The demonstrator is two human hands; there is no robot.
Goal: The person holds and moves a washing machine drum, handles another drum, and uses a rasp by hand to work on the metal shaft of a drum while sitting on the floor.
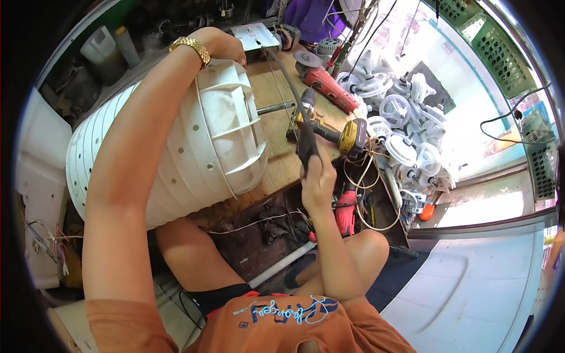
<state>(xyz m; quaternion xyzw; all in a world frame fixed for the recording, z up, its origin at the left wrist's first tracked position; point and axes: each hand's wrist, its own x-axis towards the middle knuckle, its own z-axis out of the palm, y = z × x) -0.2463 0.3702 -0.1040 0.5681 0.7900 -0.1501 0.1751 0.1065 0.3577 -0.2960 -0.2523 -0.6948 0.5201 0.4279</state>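
Observation:
A large white plastic washing-machine drum (pixel 176 147) lies on its side, with round holes in its wall and a ribbed end facing right. A metal shaft (pixel 275 109) sticks out from that end. My left arm reaches across the drum, and my left hand (pixel 226 46) is at its far upper edge, fingers bent down and mostly hidden. My right hand (pixel 318 181) is closed round the black handle of a long, thin dark tool (pixel 294 85). Its shank slants up and left to a small metal plate (pixel 255 36). The tool's exact kind is unclear.
On the wooden board (pixel 282 159) lie a yellow-black cordless drill (pixel 326 130) and a red angle grinder (pixel 329 88). Many white plastic parts (pixel 406 117) are heaped at the right. A red power tool (pixel 346 213) and loose cables lie below, near my knee.

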